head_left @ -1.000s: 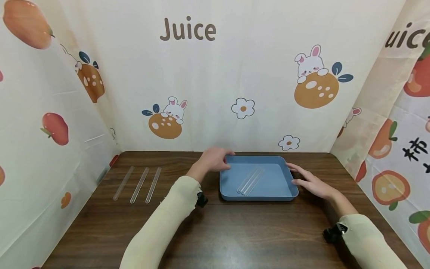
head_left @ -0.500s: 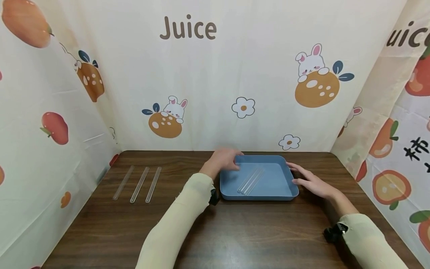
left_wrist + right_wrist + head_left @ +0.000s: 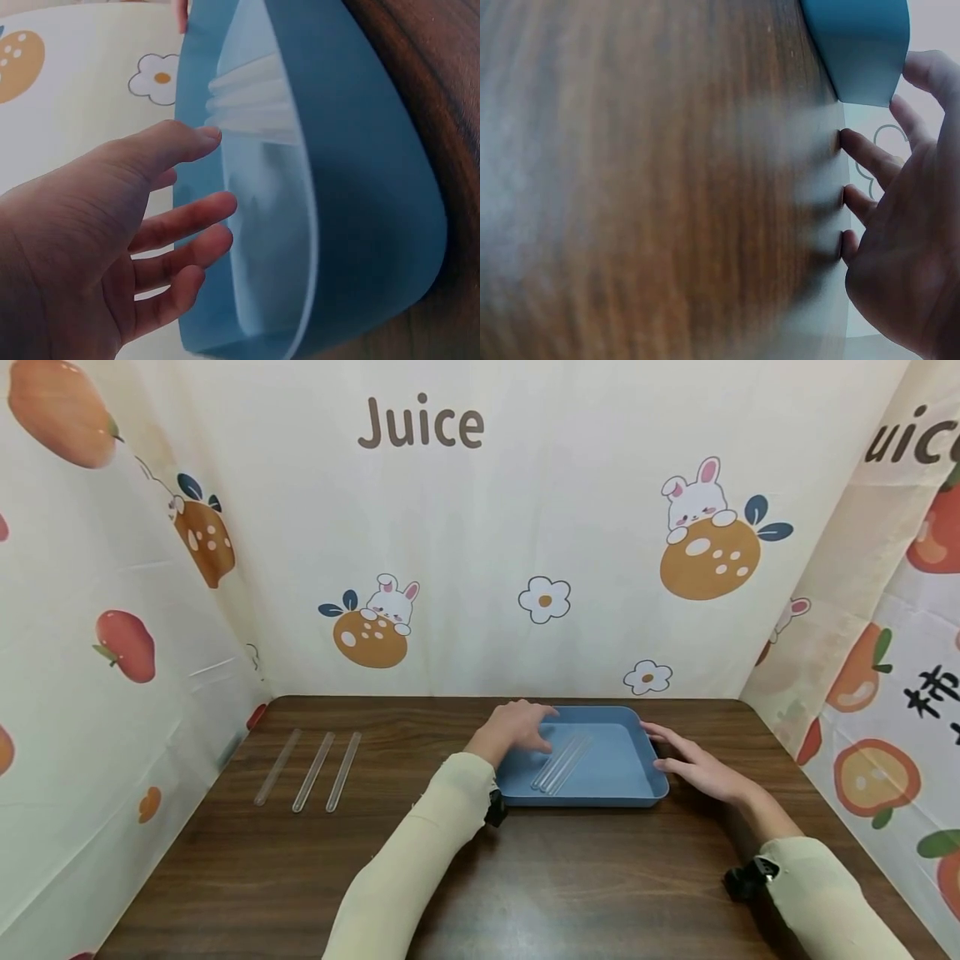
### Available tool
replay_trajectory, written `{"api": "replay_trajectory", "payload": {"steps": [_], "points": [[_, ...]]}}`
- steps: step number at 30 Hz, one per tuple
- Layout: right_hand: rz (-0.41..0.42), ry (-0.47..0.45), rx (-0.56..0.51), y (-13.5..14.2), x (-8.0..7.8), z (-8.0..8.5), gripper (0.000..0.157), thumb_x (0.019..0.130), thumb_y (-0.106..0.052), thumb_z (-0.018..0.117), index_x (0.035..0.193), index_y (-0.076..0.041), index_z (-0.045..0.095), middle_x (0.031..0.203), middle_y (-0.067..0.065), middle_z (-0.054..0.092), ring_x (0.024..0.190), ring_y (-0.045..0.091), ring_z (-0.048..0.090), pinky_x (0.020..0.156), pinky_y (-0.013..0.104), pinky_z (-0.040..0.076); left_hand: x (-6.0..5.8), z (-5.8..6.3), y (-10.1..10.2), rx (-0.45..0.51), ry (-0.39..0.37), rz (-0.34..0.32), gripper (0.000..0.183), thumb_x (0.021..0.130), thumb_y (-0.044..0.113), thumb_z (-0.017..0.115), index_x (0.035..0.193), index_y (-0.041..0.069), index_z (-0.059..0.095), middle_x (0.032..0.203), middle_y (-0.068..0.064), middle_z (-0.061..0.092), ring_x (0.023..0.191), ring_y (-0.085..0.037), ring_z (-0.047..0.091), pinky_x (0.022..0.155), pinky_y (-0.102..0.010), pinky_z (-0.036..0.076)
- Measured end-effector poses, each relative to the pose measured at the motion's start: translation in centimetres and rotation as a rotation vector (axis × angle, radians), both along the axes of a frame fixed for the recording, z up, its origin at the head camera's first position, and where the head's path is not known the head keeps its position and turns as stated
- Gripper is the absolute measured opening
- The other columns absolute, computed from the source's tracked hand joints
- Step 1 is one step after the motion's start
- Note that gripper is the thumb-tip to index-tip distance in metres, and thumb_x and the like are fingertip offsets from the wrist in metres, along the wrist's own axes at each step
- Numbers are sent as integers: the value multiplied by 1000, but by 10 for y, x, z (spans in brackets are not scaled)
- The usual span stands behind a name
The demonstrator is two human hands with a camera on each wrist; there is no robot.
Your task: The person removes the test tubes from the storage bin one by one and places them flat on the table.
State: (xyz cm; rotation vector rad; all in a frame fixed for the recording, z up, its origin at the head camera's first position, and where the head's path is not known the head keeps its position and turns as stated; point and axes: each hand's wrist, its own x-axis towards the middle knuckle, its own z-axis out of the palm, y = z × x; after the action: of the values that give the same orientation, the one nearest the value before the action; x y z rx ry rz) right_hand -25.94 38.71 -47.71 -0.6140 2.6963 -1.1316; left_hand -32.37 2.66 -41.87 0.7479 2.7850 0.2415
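So, left hand [image 3: 517,727]: it's hovering around the left end of the blue tray [image 3: 618,768], with its fingers spreading loose and wide and the thumb pointing toward the tubes inside. Can't tell whether the thumb is touching one.

Right hand [image 3: 701,768]: it's resting against the tray's right wall, thumb and index finger touching it, fingers stretching out fairly straight and well apart.

Tubes in the tray [image 3: 561,764]: three clear ones are lying side by side on the tray floor, left of its middle, all slanting, their near ends pointing toward the tray's near edge.

Blue tray: it's sitting flat by the table's far edge, a bit right of the middle.

Sleeves: a pale left sleeve [image 3: 420,843] and right sleeve [image 3: 825,885] are coming in over the table's near edge, with a black device showing at each wrist.

Loose tubes [image 3: 313,772]: three more clear ones are lying apart in a row toward the table's far left corner, slanting the same way.

Table [image 3: 570,877]: dark wood grain, catching some shine near its near edge.

Backdrop [image 3: 465,527]: pale fabric is hanging behind the table's far edge, showing bunnies, flowers and "Juice".
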Motion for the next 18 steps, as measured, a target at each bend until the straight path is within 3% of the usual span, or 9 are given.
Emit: {"api": "replay_trajectory", "payload": {"steps": [10,13,18], "points": [[-1,-4,-6,0,-1,0,73,113,-17,62,176,-5,29,174,36,41,156,61,40,113,86,37,6,-9,7,5,-30,-27,68,107,48,73,170,30,52,171,-4,59,153,-28,61,123,-51,54],[4,3,-4,0,-1,-1,73,113,-17,62,176,-4,29,174,36,41,157,61,40,112,86,37,3,-14,9,8,-35,-22,67,106,48,73,168,31,53,169,-2,61,149,-27,64,120,-50,55],[7,3,-11,0,-2,-1,73,112,-17,62,176,-3,29,174,36,40,157,61,39,113,86,36,6,-11,8,8,-50,-34,65,108,43,73,168,28,55,169,-4,62,145,-27,67,116,-48,57]]}}
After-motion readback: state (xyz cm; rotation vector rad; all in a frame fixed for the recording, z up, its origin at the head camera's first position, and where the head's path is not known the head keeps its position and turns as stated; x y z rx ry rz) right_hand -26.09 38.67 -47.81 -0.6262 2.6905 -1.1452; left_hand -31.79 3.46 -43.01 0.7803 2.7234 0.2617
